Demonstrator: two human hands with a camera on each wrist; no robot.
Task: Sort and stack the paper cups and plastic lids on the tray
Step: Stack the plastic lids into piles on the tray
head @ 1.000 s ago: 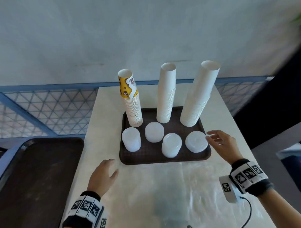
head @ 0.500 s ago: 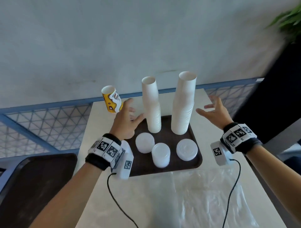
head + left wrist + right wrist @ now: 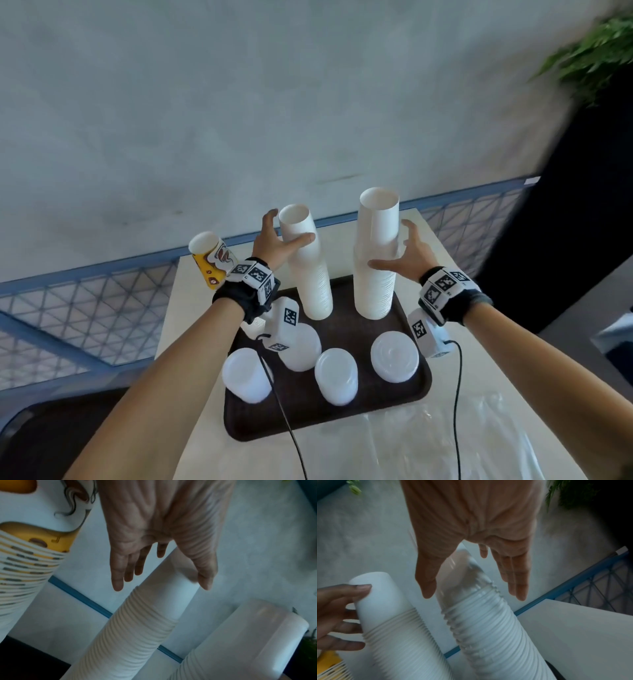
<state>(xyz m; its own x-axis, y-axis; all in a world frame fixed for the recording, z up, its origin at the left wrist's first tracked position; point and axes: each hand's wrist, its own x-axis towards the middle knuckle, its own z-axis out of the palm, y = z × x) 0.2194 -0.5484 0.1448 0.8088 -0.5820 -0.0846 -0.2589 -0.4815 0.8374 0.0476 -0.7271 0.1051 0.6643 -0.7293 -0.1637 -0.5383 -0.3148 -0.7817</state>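
Observation:
A dark brown tray [image 3: 342, 425] holds three tall cup stacks at the back and several white lid stacks [image 3: 336, 377] in front. My left hand [image 3: 289, 226] grips the top of the middle white cup stack [image 3: 313, 281], thumb on the near side and fingers behind; the left wrist view shows that stack [image 3: 145, 622] between thumb and fingers. My right hand [image 3: 390, 245] straddles the taller right white stack [image 3: 375, 267], its fingers spread and apart from the stack [image 3: 488, 628] in the right wrist view. A leaning stack topped by a yellow printed cup [image 3: 212, 260] stands at the left.
The tray sits on a white table [image 3: 191, 308] with clear plastic wrap [image 3: 445, 445] on its near part. A second dark tray [image 3: 51, 438] lies low at the left. A blue mesh railing [image 3: 85, 301] runs behind the table, and a plant [image 3: 596, 58] is at upper right.
Both hands rose from the table beside the tray to the cup stacks. The left hand passed the yellow stack and took hold of the middle one. The right hand closed in around the right stack.

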